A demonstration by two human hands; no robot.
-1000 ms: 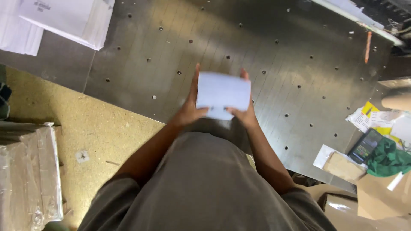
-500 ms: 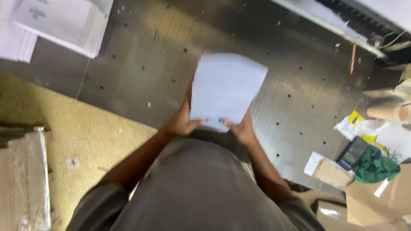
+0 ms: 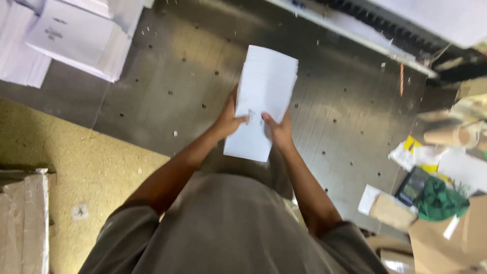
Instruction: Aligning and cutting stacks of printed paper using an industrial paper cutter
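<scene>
A stack of white paper sheets (image 3: 264,96) is held upright in front of my body, above a steel table (image 3: 167,61) dotted with small holes. My left hand (image 3: 229,121) grips the stack's left edge, thumb on the front sheet. My right hand (image 3: 278,131) holds the lower right part, fingers pressed on the front. The stack's top edge leans away from me.
White paper bundles (image 3: 76,35) lie at the table's far left. A yellowish board (image 3: 61,162) and a plastic-wrapped pack (image 3: 23,223) sit on my left. Cardboard boxes (image 3: 446,238), a green cloth (image 3: 440,200) and paper scraps crowd the right. A machine rail (image 3: 355,35) runs along the back.
The paper stack has risen and turned from lying low and wide to standing tall in both hands. My view has shifted slightly to the right.
</scene>
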